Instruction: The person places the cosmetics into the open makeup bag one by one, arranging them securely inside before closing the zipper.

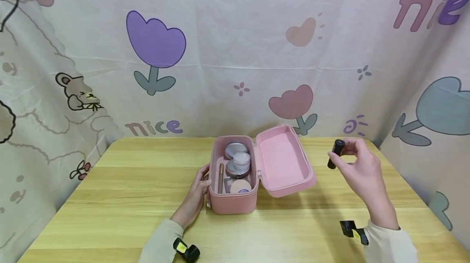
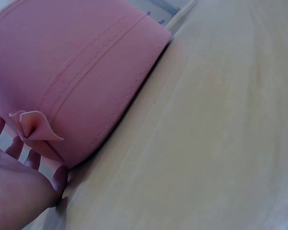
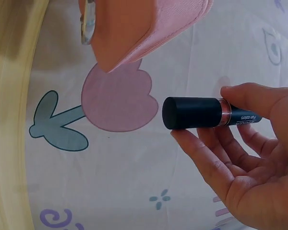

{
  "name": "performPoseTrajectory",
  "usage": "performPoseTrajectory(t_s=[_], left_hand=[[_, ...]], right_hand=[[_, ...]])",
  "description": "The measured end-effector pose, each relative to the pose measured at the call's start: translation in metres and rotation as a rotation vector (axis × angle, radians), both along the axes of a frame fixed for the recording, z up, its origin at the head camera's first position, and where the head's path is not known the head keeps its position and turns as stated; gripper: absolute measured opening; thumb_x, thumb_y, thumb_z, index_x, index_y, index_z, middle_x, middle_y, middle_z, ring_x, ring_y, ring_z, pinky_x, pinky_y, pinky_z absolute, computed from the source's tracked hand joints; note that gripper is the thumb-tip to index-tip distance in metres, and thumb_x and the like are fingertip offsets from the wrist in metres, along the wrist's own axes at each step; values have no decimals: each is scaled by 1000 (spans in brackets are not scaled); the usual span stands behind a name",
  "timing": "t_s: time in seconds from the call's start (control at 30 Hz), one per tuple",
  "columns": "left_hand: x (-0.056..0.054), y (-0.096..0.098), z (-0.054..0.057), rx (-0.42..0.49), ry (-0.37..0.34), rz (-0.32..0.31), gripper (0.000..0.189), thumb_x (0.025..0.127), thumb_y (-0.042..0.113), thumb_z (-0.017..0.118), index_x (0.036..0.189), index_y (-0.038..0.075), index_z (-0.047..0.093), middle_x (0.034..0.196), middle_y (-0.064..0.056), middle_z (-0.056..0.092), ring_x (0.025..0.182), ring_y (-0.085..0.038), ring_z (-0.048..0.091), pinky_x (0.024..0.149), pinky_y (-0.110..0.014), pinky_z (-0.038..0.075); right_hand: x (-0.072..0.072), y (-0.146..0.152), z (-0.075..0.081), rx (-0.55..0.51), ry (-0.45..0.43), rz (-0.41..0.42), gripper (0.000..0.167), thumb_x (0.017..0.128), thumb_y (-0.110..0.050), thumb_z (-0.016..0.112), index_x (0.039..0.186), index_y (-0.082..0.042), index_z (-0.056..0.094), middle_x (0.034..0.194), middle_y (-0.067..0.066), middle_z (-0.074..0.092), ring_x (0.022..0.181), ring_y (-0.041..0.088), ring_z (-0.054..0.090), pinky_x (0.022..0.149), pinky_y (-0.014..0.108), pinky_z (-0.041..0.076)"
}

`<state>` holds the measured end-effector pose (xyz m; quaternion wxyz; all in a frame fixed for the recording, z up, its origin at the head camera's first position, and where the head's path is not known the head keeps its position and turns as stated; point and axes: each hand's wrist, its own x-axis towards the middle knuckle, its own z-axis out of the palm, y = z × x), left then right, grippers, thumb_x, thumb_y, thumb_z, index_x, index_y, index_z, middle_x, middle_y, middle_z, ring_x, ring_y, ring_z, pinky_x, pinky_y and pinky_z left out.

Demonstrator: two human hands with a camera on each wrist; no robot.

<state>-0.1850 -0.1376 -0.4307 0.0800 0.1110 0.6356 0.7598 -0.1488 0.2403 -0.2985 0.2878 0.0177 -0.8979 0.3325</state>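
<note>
Head cam bright w/ soft shadows on table; L wrist cam dim, hazy, prob. blurred.

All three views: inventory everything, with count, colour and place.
Table: 1, light wood, across foreground
Backdrop: 1, whitish with prints, behind table
Case: 1, pink, open on table
Lid: 1, pink, right of case
Flap: 1, pink, case's outer wall
Thin tube: 1, brown, case's left side
Far compact: 1, grey, case's far end
Middle compact: 1, grey, case's middle
Jar: 1, pale, on middle compact
Near disc: 1, beige, case's near end
Half-hidden item: 1, greyish, beside near disc
Held tube: 1, black with reddish band, above table
Sleeves: 2, cream, lower edge
Wrist devices: 2, black and yellow, at wrists
Left hand: 1, bare, touching case
Right hand: 1, bare, pinching held tube
</note>
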Motion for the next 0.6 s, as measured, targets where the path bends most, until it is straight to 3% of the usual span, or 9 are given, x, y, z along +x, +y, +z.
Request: performPoseTrajectory(t_s=[0.13,0.37,0.6], left_hand=[[0,0,0,4,-3,0,66,92,19,41,152,7,17,156,-18,14,142,-34,11,111,-51,6],[-1,-1,1,5,-2,8,66,92,19,41,152,6,17,156,-17,14,142,-33,11,111,-50,6],[-1,-1,2,0,-5,-2,66,92,21,42,152,8,17,156,-16,13,142,-32,11,112,-50,5]], right_hand=[[1,-6,3,-1,11,-9,36,82,-7,74,110,2,53,93,17,62,81,6,55,61,4,42],[3,-18,7,-11,65,15,36,79,-1,75,106,3,53,91,15,62,80,-9,47,63,3,42],[6,-27,9,1,81,30,36,77,2,76,105,2,53,87,13,62,80,3,52,62,4,43]])
